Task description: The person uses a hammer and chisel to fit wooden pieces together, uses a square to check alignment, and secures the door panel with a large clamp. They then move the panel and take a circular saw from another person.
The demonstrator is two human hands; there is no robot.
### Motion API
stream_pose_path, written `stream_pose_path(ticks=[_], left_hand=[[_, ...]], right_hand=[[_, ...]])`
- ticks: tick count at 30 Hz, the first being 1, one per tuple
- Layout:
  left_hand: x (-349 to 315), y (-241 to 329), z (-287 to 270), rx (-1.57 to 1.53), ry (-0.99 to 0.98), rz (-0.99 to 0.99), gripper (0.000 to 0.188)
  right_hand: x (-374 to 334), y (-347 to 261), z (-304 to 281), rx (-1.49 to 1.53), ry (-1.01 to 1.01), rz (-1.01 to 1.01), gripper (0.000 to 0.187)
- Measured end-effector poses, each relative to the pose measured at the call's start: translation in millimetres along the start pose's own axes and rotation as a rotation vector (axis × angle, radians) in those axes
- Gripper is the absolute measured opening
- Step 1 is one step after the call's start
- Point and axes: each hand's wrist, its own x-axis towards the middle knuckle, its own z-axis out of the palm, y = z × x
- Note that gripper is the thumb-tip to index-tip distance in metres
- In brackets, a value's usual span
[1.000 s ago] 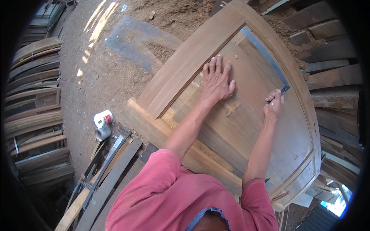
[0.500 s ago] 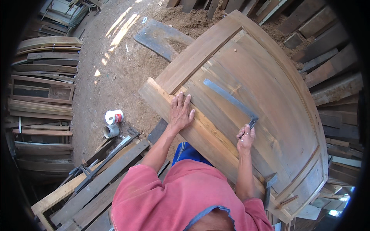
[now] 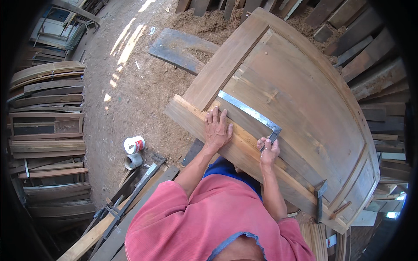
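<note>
A large wooden door [image 3: 300,95] with a framed panel lies aslant in front of me. Along its near edge runs a paler board [image 3: 254,163]. My left hand [image 3: 217,130] rests on this near edge with its fingers stretched out, holding nothing. To the right, my right hand [image 3: 269,150] grips the short arm of a metal try square [image 3: 250,108]. The square's long bright blade points up and left across the door's panel. Part of its short arm is hidden by my fingers. A dark metal tool [image 3: 320,191], bent at the top, sits at the door's near right edge.
Left of the door, a white tub [image 3: 133,144] and a grey can [image 3: 133,161] stand on the dirt floor. A long bar clamp [image 3: 130,195] lies on timber at lower left. Stacked frames [image 3: 48,126] line the left; boards [image 3: 370,69] line the right. A plank [image 3: 174,48] lies beyond.
My right hand has drawn the try square toward me and a little left, and its blade now shines brighter. My left hand stays on the near edge. The whole view has shifted slightly.
</note>
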Motion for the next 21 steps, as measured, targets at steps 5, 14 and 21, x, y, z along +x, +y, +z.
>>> stream_pose_path(ticks=[5, 14, 21], left_hand=[[1.7, -2.2, -4.1, -0.008, -0.079, -0.015, 0.066], [5.3, -4.9, -8.6, -0.070, -0.044, 0.010, 0.067], [7.9, -6.5, -14.3, -0.077, -0.048, 0.024, 0.067]], right_hand=[[-10.4, 3.0, 5.8, -0.018, 0.021, 0.002, 0.009], [-10.3, 17.7, 3.5, -0.033, 0.059, 0.014, 0.009], [-12.7, 13.7, 8.4, -0.080, 0.080, 0.021, 0.010]])
